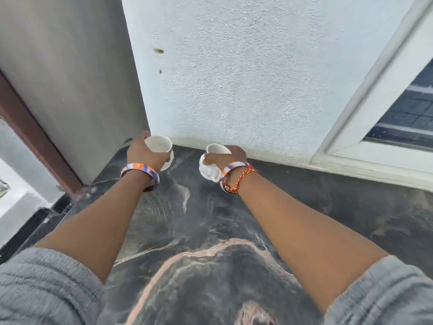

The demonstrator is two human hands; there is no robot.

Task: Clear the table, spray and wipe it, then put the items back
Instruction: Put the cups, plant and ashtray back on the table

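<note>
Two white ceramic cups are at the far edge of a dark marbled table (199, 219), close to the wall. My left hand (144, 151) grips the left cup (159, 146) from the side, near the back left corner. My right hand (225, 156) grips the right cup (210, 170) over its rim and side. Whether the cups rest on the table or hang just above it cannot be told. Both wrists wear coloured bangles.
A white textured wall (246, 78) rises right behind the table. A grey wall and brown door frame (35, 141) stand at the left. A white window frame (375, 127) sits at the right.
</note>
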